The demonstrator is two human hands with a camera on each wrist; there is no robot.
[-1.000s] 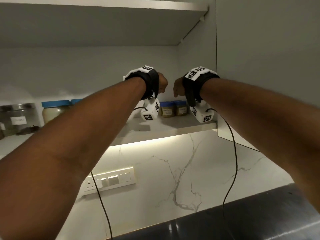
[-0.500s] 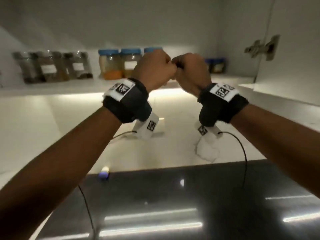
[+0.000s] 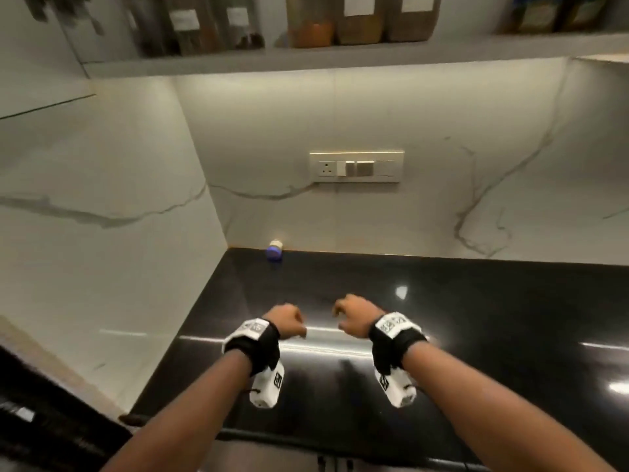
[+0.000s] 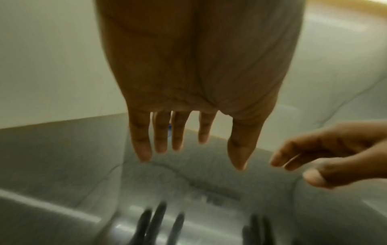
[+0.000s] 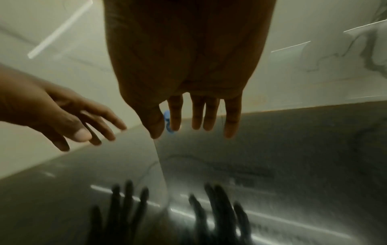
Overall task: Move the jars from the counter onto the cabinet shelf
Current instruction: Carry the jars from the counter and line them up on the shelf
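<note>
One small jar with a blue lid (image 3: 275, 252) stands at the back of the black counter (image 3: 493, 301), near the wall corner. Several labelled jars (image 3: 357, 25) fill the cabinet shelf (image 3: 340, 57) overhead. My left hand (image 3: 295, 330) and right hand (image 3: 340, 318) hover side by side above the counter's front half, well short of the small jar. In the left wrist view the left hand (image 4: 192, 154) hangs with fingers straight and empty. In the right wrist view the right hand (image 5: 188, 131) is also spread and empty; the blue lid (image 5: 166, 116) peeks between thumb and forefinger.
A socket and switch panel (image 3: 356, 167) sits on the marble back wall above the counter. A marble side wall (image 3: 102, 233) closes the left. The glossy counter mirrors both hands. Two darker jars (image 3: 551, 11) stand at the shelf's right end.
Both hands dropped from shelf height to just above the counter, moved apart and uncurled from fists. The head view tilted down from the shelf to the counter.
</note>
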